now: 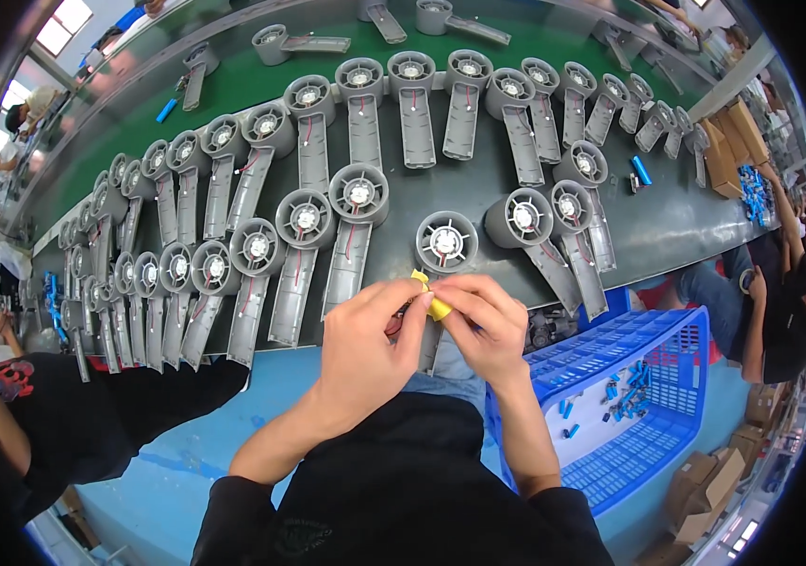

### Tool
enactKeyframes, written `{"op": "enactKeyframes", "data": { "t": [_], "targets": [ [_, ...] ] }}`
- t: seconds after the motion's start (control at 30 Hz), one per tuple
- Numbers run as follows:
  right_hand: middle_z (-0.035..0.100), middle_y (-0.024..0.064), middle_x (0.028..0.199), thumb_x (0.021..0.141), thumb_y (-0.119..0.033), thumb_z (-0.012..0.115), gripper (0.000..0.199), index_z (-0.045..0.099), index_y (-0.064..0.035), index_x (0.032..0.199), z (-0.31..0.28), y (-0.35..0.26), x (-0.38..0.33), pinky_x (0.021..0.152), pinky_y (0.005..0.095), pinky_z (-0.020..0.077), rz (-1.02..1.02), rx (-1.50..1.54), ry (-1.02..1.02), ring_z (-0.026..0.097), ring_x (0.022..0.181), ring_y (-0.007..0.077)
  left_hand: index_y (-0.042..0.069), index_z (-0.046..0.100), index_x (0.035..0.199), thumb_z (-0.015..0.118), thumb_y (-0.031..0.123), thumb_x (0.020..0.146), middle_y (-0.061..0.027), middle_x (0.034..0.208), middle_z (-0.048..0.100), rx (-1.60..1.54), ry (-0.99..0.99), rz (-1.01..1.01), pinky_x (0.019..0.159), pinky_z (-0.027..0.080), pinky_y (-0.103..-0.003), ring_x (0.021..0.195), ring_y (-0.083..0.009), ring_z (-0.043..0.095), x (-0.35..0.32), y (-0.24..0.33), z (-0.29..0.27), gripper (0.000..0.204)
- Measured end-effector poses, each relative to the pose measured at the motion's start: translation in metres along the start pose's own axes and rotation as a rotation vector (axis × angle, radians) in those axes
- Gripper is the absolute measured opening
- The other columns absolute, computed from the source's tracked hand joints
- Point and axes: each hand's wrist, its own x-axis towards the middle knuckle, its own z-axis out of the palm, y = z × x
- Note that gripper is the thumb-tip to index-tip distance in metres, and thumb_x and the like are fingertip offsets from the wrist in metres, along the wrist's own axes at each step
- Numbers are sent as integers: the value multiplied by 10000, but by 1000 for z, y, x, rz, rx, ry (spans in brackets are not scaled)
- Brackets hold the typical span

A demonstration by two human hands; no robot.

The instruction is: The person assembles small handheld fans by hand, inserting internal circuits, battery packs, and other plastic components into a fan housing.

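Both of my hands meet in front of me at the table's near edge, fingers pinched together. Between them is a glossy yellow strip (439,308) that looks like tape; its far end sticks up past my fingertips. My left hand (370,330) grips it from the left, with something dark reddish partly hidden behind the fingers. My right hand (486,325) pinches it from the right. Just beyond them stands a grey fan housing (447,242) with a round white-centred fan, its handle trough mostly covered by my hands.
Many similar grey housings (416,127) stand in rows on the dark table (440,189). A green conveyor belt (233,90) runs behind. At lower right is a blue crate (601,354) holding blue cylinders (627,396). Other people sit on both sides; cardboard boxes (722,170) stand far right.
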Motion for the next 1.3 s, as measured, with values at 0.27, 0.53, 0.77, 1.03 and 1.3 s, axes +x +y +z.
{"op": "enactKeyframes", "data": {
  "t": [0.27,0.53,0.77,1.03,1.3],
  "targets": [
    [636,53,849,684,-30,773,231,685,-37,897,5,-3,1,486,258,456,164,-42,70,572,554,138,-49,598,1094,627,21,889,-201,880,657,-35,27,-166,595,507,-360,684,-324,655,-15,9,2,219],
    [632,51,846,663,-45,773,253,669,-46,894,3,-2,4,518,286,476,113,-88,49,597,594,181,-93,595,1112,635,-59,860,-158,884,667,41,101,58,672,534,-278,757,-208,695,-12,-12,15,257],
    [623,37,833,652,-75,769,264,657,-62,891,3,-8,8,549,315,479,113,-190,13,598,620,215,-96,610,1089,645,-68,840,-174,970,647,47,126,116,687,524,-290,784,-229,659,-9,-13,15,253],
    [625,29,838,649,-92,758,271,656,-69,899,-1,-8,12,569,318,467,118,-213,-19,599,646,215,-62,609,1059,643,-49,853,-172,1000,610,51,85,197,684,517,-342,803,-310,634,-7,-19,9,209],
    [616,39,804,656,-28,742,212,670,-44,854,-7,-6,23,547,296,417,83,-175,-62,539,622,182,-26,620,1084,657,-22,830,-165,1020,611,180,8,286,719,519,-381,870,-329,630,-1,-22,0,257]
  ]
}}
